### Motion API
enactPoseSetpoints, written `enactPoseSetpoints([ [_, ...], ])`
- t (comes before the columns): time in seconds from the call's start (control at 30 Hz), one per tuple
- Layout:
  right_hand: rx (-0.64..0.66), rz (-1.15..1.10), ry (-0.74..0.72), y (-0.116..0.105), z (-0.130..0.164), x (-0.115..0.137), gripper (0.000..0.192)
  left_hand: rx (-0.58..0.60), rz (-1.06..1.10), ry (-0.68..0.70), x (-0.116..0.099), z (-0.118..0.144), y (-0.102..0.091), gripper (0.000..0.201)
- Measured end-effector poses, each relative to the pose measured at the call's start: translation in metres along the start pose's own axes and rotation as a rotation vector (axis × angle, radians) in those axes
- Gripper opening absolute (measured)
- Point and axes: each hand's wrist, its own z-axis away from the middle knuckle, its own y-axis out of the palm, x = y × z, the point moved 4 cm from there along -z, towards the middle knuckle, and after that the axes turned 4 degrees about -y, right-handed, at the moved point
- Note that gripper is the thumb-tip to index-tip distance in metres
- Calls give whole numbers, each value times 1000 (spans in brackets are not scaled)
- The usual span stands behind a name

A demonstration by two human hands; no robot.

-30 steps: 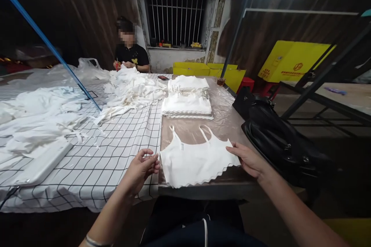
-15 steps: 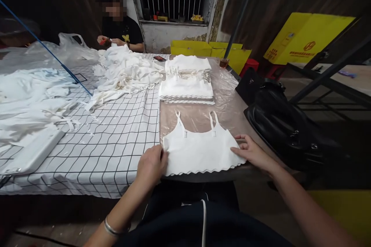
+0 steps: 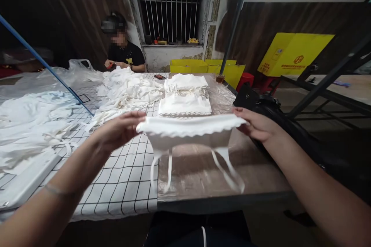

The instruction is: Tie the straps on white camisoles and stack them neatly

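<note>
A white camisole top (image 3: 189, 127) with a scalloped hem hangs in the air above the table, its straps dangling toward me. My left hand (image 3: 121, 129) is closed on its left end. At the other end, my right hand (image 3: 253, 123) pinches the fabric with thumb and fingers. The cloth is folded over and slightly blurred by motion. Just beyond it stands a neat stack of white tops (image 3: 185, 104), scalloped edges facing me.
A loose heap of white garments (image 3: 130, 90) lies on the checked cloth (image 3: 116, 185), with more garments (image 3: 31, 123) at left. A black bag (image 3: 266, 108) sits at right. A slanting blue pole (image 3: 46, 65) crosses the left side. A person (image 3: 124, 52) sits at the far side.
Both hands have lifted the camisole top off the table and turned it, so the straps now hang toward me. Before, it lay flat with straps pointing away. The view has tilted up.
</note>
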Motion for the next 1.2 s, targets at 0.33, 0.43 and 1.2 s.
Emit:
enactPoseSetpoints([
  [0.33,-187,-42,-149,45,-187,72,22,136,-41,189,-100,-173,63,20],
  [0.43,-192,77,-1,43,-193,12,24,138,-163,-16,-37,-200,71,19],
  [1.2,-233,847,-495,-29,-72,-113,56,-729,-563,75,53,-251,-84,11],
])
